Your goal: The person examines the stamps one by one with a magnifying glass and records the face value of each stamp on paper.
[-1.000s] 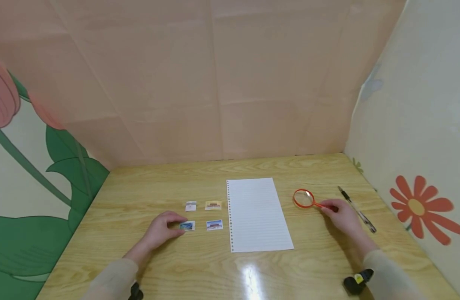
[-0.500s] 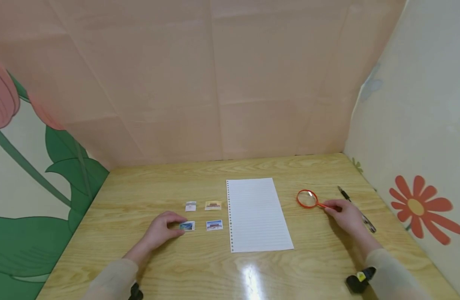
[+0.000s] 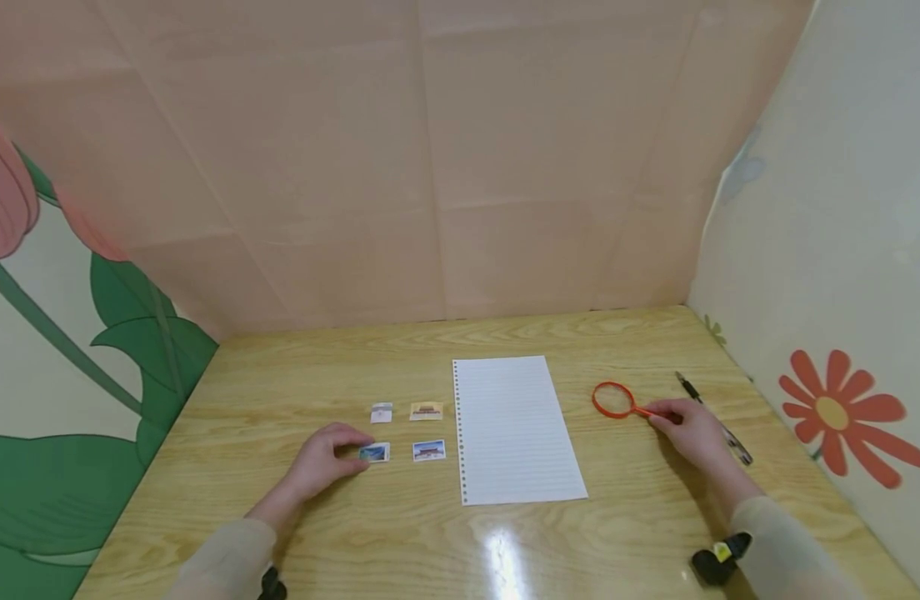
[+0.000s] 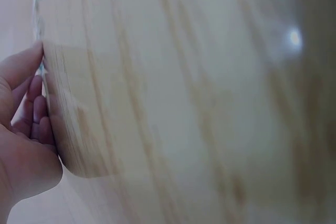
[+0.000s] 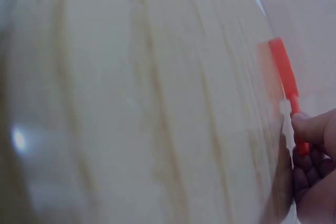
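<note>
Four small picture pieces that look like postage stamps lie in two rows left of the paper. My left hand (image 3: 323, 460) is at the lower-left blue-green stamp (image 3: 376, 452), thumb and forefinger holding it at its left end, on the table. In the left wrist view the left hand (image 4: 23, 124) mostly hides that stamp. My right hand (image 3: 687, 429) pinches the handle of a red magnifying glass (image 3: 636, 410) between thumb and fingers. The right wrist view shows its red rim (image 5: 282, 66) edge-on, low over the table, with a reflection beside it.
A lined, punched sheet of paper (image 3: 516, 429) lies mid-table. Near it are a temple stamp (image 3: 428, 451), a yellow stamp (image 3: 426, 411) and a pale stamp (image 3: 381, 412). Beyond the right hand lies a black-capped pen (image 3: 688, 387). Walls stand behind and at both sides.
My right hand has shifted the magnifying glass slightly right, then tilted it a little, so the lens glint is gone. My left hand and the stamps have stayed in place.
</note>
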`<state>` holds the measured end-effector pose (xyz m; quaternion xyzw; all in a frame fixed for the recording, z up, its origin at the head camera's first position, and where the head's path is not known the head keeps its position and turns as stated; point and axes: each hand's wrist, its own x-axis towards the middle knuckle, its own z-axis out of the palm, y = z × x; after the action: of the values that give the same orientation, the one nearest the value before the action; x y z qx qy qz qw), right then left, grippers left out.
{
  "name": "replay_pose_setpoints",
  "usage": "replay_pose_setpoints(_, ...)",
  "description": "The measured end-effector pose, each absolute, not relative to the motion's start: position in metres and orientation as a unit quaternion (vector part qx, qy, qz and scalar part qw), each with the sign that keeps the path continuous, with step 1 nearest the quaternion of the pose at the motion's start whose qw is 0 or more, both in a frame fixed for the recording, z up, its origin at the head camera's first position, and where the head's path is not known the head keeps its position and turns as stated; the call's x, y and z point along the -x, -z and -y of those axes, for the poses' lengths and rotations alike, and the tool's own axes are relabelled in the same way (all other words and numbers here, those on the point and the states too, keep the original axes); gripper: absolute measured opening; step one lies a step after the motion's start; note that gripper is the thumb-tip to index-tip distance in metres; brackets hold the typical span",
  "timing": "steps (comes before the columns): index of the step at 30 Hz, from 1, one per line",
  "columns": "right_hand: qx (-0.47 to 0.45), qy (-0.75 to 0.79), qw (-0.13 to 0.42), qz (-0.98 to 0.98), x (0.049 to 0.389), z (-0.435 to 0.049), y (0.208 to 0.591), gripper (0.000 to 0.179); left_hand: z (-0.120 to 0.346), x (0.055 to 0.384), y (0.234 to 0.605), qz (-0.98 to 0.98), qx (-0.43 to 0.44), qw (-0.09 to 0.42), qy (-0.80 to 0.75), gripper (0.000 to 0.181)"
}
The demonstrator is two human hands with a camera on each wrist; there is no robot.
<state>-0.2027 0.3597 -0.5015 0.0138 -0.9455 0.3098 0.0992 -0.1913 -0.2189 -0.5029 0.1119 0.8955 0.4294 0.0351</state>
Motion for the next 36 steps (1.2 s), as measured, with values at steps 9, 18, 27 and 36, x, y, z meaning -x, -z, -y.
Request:
replay_pose_setpoints(9, -0.001, -0.355, 0.053, 0.934, 0.198, -0.368, 0.497, 0.034, 0.219, 0.191, 0.503, -0.897, -0.111, 0.033, -0.426, 0.028)
replay_pose_setpoints(18, -0.023, -0.356, 0.068, 0.932, 0.201, -0.39, 0.494, 0.037, 0.218, 0.191, 0.502, -0.897, -0.116, 0.031, -0.426, 0.028)
replay_pose_setpoints(27, -0.05, -0.291, 0.104, 0.95, 0.211, -0.426, 0.492, 0.04, 0.218, 0.192, 0.505, -0.899, -0.111, 0.029, -0.422, 0.029)
replay_pose_setpoints(36, -0.031, -0.295, 0.036, 0.954, 0.217, -0.444, 0.485, 0.056, 0.219, 0.192, 0.505, -0.897, -0.119, 0.027, -0.425, 0.028)
